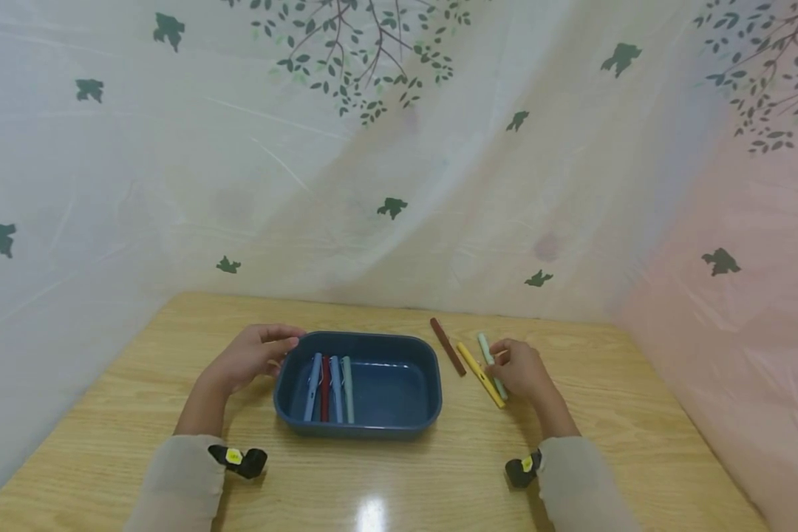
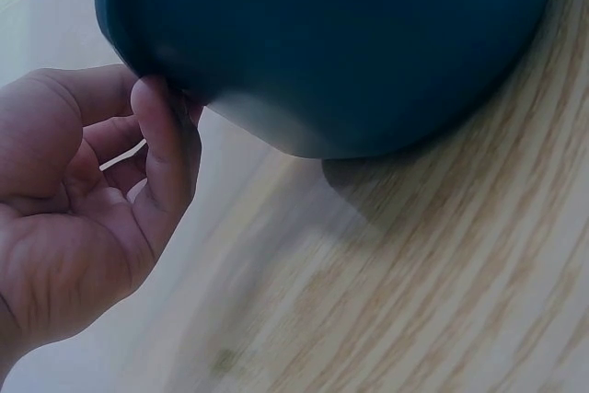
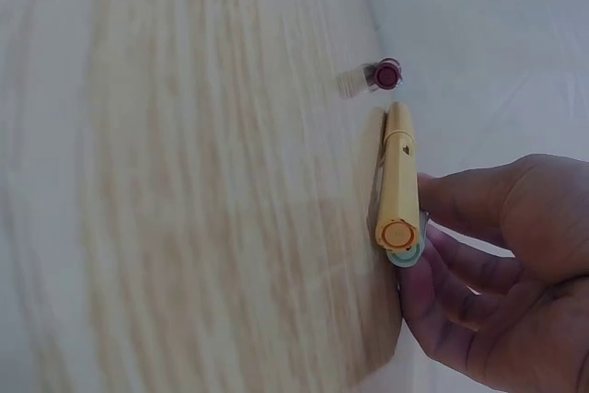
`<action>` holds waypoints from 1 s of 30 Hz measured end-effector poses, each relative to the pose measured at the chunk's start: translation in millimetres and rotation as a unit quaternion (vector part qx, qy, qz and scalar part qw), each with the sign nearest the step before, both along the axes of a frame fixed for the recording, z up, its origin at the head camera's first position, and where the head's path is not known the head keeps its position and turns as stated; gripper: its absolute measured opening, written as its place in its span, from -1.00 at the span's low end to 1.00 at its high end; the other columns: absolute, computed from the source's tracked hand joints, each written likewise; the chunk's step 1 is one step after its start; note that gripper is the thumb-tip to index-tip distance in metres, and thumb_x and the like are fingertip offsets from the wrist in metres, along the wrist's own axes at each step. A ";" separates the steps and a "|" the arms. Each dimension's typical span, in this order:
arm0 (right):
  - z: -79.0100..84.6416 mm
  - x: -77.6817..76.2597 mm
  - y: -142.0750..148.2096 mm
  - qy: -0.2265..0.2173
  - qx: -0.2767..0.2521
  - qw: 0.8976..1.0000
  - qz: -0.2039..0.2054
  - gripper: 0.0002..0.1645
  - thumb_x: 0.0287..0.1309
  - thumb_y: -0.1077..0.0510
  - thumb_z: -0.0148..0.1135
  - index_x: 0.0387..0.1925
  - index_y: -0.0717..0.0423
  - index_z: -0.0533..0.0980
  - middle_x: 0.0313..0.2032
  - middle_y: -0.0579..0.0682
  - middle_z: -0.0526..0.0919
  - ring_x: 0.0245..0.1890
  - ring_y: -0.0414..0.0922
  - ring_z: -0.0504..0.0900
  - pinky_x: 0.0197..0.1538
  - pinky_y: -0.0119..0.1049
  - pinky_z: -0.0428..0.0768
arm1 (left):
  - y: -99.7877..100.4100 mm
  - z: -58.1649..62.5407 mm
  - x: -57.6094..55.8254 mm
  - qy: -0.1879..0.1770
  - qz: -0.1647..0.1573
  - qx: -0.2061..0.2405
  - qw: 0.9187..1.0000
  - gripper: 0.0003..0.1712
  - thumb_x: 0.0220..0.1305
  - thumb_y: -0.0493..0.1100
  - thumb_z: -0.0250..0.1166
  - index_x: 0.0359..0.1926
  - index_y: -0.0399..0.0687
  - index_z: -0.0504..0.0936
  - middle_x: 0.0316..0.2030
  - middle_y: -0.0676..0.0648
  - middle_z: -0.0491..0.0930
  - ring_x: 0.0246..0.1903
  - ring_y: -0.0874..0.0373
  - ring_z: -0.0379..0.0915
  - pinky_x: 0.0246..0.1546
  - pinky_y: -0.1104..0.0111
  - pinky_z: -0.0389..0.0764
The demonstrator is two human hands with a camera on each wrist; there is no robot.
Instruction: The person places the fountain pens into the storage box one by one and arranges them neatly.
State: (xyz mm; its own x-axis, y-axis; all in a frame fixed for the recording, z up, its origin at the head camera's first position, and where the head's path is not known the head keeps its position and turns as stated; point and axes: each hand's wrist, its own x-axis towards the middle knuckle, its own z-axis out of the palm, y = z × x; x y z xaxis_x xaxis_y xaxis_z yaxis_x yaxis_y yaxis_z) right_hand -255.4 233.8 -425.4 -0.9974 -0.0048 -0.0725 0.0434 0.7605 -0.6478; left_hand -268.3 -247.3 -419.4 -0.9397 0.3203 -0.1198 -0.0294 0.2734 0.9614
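A dark blue rectangular box (image 1: 399,384) with rounded corners stands on the table. Inside, along its left part, several pens lie side by side: blue ones (image 1: 313,386), a red one (image 1: 325,389) and a grey-green one (image 1: 349,389). My left hand (image 1: 256,356) holds the box's far left corner, thumb and fingers at the rim. To the right of the box, my right hand (image 1: 520,369) pinches a mint-green pen (image 1: 483,344), partly hidden by the fingers. A yellow pen (image 1: 481,375) lies right beside it, and a brown-red pen (image 1: 448,346) lies farther left.
The light wooden table (image 1: 399,480) ends at the back against a pale curtain (image 1: 306,244) printed with green leaves and branches. Each sleeve carries a small black wrist camera (image 1: 246,462).
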 end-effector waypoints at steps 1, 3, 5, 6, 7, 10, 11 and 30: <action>-0.1 -0.2 -0.2 -0.001 0.001 1.000 -0.002 -0.60 0.28 0.25 0.37 0.09 0.32 0.54 -0.14 0.17 0.66 -0.19 0.01 0.62 -0.21 -0.18 0.62 | -0.2 -0.2 -0.1 0.000 0.000 0.001 1.000 -0.52 0.56 -0.09 0.16 0.34 -0.27 0.50 0.03 -0.22 0.65 -0.16 0.04 0.59 -0.23 0.26 0.67; -0.7 -0.6 -0.2 -0.002 0.001 1.000 -0.005 -0.60 0.27 0.24 0.38 0.09 0.31 0.54 -0.14 0.16 0.66 -0.18 0.01 0.63 -0.20 -0.18 0.63 | -0.5 -0.7 -0.5 -0.001 0.000 0.002 1.000 -0.52 0.56 -0.09 0.17 0.34 -0.27 0.50 0.03 -0.22 0.65 -0.15 0.04 0.60 -0.22 0.26 0.67; -0.7 -1.1 -0.2 -0.001 0.002 1.000 -0.006 -0.61 0.27 0.24 0.38 0.09 0.31 0.54 -0.14 0.16 0.66 -0.17 0.01 0.63 -0.19 -0.17 0.63 | -0.9 -1.1 -0.7 -0.001 0.001 0.001 1.000 -0.52 0.56 -0.09 0.17 0.35 -0.26 0.50 0.04 -0.22 0.65 -0.15 0.04 0.60 -0.22 0.25 0.67; -0.5 -1.2 -0.3 -0.001 0.001 1.000 -0.006 -0.61 0.27 0.24 0.38 0.08 0.31 0.54 -0.14 0.16 0.67 -0.17 0.01 0.63 -0.19 -0.17 0.63 | -1.1 -1.3 -0.8 -0.002 0.001 0.001 1.000 -0.52 0.56 -0.09 0.17 0.35 -0.26 0.50 0.04 -0.22 0.65 -0.15 0.04 0.59 -0.22 0.25 0.67; -0.3 -1.4 0.0 0.000 0.001 1.000 -0.005 -0.60 0.27 0.24 0.38 0.08 0.32 0.54 -0.14 0.17 0.66 -0.16 0.02 0.63 -0.19 -0.16 0.63 | -1.0 -1.1 -0.5 -0.002 0.002 0.001 1.000 -0.52 0.56 -0.09 0.17 0.35 -0.26 0.50 0.04 -0.22 0.65 -0.14 0.04 0.59 -0.22 0.25 0.67; 1.6 -1.2 -0.1 0.000 -0.001 1.000 -0.002 -0.60 0.26 0.26 0.37 0.09 0.32 0.54 -0.12 0.19 0.67 -0.13 0.04 0.64 -0.18 -0.14 0.64 | -0.8 -0.6 0.9 -0.002 0.003 0.001 1.000 -0.52 0.56 -0.09 0.17 0.35 -0.26 0.50 0.05 -0.22 0.64 -0.14 0.04 0.59 -0.22 0.26 0.67; 2.3 -1.2 0.0 -0.001 -0.001 1.000 -0.001 -0.60 0.26 0.26 0.37 0.09 0.33 0.54 -0.12 0.20 0.67 -0.13 0.05 0.64 -0.17 -0.13 0.64 | -0.6 -0.5 1.3 -0.002 0.003 0.002 1.000 -0.52 0.56 -0.09 0.17 0.35 -0.26 0.50 0.05 -0.23 0.64 -0.14 0.04 0.59 -0.22 0.26 0.67; 7.6 -1.1 8.6 0.006 -0.064 0.998 -0.011 -0.52 0.42 0.26 0.13 0.32 0.23 0.45 0.04 0.31 0.62 -0.05 0.09 0.65 -0.18 -0.23 0.67 | 0.8 -2.5 7.0 -0.007 0.013 -0.001 1.000 -0.54 0.54 -0.08 0.20 0.31 -0.23 0.53 0.05 -0.20 0.66 -0.11 0.02 0.61 -0.17 0.23 0.68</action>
State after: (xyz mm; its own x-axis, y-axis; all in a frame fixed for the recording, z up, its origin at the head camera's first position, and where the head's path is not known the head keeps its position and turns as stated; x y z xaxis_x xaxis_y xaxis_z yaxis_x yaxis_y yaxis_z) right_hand -256.5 242.4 -417.8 -0.9981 0.0078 -0.0610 0.0505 0.6702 -0.7404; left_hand -261.3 -246.5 -421.9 -0.9458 0.2963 -0.1327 -0.0489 0.2740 0.9605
